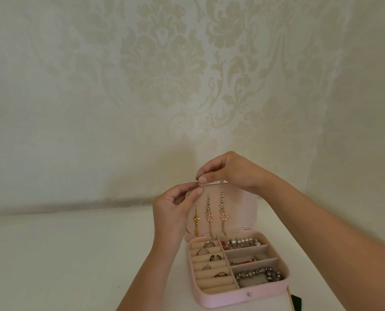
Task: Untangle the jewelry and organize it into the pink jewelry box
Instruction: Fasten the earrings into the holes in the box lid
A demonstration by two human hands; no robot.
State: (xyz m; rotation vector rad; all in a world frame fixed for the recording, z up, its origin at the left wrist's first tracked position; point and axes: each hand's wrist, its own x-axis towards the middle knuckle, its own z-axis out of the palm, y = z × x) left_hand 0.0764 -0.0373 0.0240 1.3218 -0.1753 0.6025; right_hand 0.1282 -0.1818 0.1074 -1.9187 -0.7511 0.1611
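The front wall of the pink jewelry box (223,298) is the nearest thing to me, with a small shiny snap (249,294) on it. The box stands open on the white counter (74,254), a little to the right of the middle.

In its left part, several rings (206,251) sit between the beige rolls. On the right are three compartments. The far one holds a pearl bracelet (243,242), the middle one a thin chain with some red (245,261), and the near one a grey beaded bracelet (260,274).

The lid (243,212) stands upright behind them. On its inner side hang two long earrings with pink rings (209,212) and, to the left of them, one gold earring (196,221).

Above the top left corner of the lid, my right hand (229,171) pinches a small silvery piece (198,182) between thumb and forefinger, and the other fingers are curled. My left hand (175,209) comes from below with curled fingers, and its thumb and forefinger meet just under the piece and touch it. If they really grip it, I cannot tell. What kind of jewelry the piece is, I also cannot see, because it is too small.

At the right of the box, at the bottom edge, a dark object (297,298) is partly visible. Behind the counter hangs a cream cloth with a flower pattern (164,75).
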